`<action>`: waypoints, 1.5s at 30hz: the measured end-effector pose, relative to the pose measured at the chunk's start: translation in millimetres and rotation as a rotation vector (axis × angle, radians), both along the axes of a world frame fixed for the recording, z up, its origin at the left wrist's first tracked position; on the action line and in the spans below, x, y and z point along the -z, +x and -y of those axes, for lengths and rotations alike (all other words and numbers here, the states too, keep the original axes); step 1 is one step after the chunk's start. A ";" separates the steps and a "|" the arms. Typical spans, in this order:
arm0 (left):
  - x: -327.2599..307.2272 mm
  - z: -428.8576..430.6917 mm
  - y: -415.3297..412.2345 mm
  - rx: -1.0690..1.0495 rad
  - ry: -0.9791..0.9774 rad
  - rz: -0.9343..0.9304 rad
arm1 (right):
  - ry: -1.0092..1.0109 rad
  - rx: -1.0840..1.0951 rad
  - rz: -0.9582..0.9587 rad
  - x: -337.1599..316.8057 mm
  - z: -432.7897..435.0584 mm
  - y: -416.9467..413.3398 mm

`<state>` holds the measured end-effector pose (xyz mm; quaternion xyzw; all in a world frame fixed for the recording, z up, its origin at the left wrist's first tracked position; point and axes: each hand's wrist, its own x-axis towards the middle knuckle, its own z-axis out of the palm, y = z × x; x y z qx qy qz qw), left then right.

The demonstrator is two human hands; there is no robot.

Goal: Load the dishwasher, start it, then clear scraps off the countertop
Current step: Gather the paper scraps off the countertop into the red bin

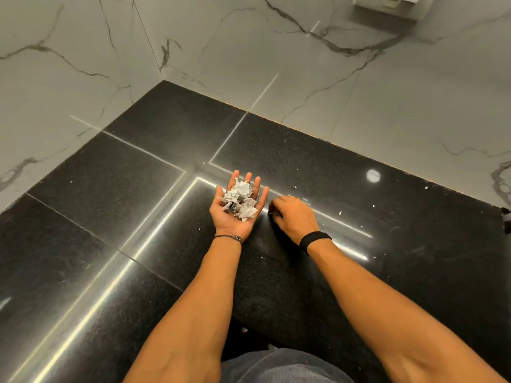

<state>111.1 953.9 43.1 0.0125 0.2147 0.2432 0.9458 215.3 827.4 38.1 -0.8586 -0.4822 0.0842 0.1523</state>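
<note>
My left hand [235, 214] is turned palm up over the black granite countertop [138, 217], its fingers straight. A pile of crumpled white paper scraps [240, 201] lies in its palm. Just to the right, my right hand [294, 215] is palm down on the counter with its fingers curled. Its fingertips pinch a small dark scrap [271, 213] at the surface. Tiny white scraps [339, 213] lie scattered on the counter further right.
Marble walls [359, 87] meet in a corner behind the counter. A white wall box [387, 6] sits at the top right. Dark objects [506, 217] show at the right edge. More white specks [373, 257] dot the counter's right side.
</note>
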 end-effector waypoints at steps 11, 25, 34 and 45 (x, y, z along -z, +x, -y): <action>-0.8 -1.7 -1.0 0.015 0.025 -0.092 | 0.536 0.320 -0.591 -32.6 -4.5 -11.0; -1.2 12.3 14.0 0.050 0.060 -0.080 | 0.482 0.085 -0.527 -60.3 -17.1 -19.1; 1.1 8.8 17.6 0.023 -0.014 -0.044 | 0.641 0.405 -0.534 -48.3 -6.4 36.0; 11.9 2.5 35.6 0.006 -0.049 -0.031 | 0.354 0.451 -0.486 -16.9 10.1 80.8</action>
